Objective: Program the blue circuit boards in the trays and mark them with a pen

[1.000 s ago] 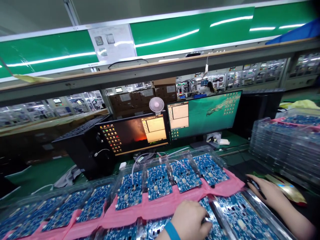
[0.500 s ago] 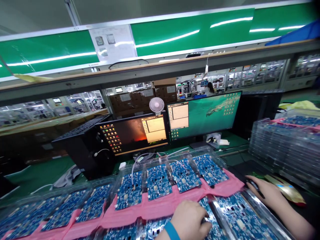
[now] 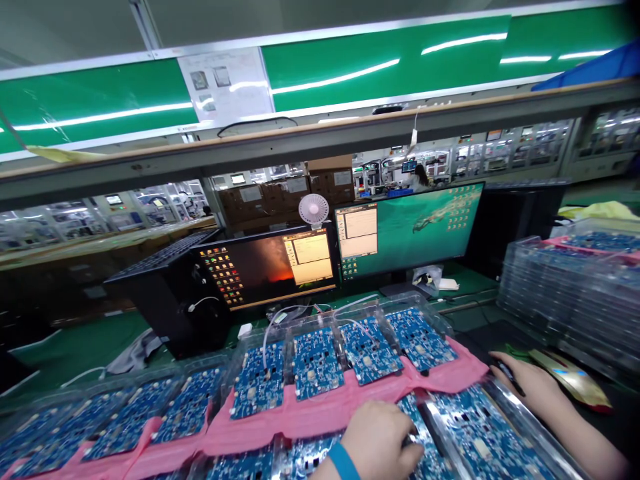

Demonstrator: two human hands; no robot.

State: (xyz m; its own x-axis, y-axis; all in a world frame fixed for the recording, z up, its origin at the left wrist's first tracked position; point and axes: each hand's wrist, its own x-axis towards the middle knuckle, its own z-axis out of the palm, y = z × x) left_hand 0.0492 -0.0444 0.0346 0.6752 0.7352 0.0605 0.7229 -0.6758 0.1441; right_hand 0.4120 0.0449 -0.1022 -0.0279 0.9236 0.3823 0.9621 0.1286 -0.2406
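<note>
My left hand (image 3: 377,437), with a blue band at the wrist, is over the front row of circuit boards at bottom centre. Its fingers are curled in, and a small dark thing shows between thumb and fingers; I cannot make out what it is. At the right, my right hand (image 3: 530,387) is closed over a black computer mouse (image 3: 511,379) beside the tray corner. Blue circuit boards (image 3: 319,363) lie in clear plastic trays (image 3: 417,300). A pink strip (image 3: 310,413) runs across between the board rows. A thin white cable (image 3: 265,340) reaches one board.
Two lit monitors (image 3: 265,267) stand behind the trays, with a small fan (image 3: 313,210) above them. Black computer cases (image 3: 165,287) flank the screens. At the right rises a stack of clear trays (image 3: 550,287). A gold-coloured packet (image 3: 570,380) lies near my right forearm.
My right hand has shifted very slightly to the left with the mouse. My left hand, the boards and the screens look the same.
</note>
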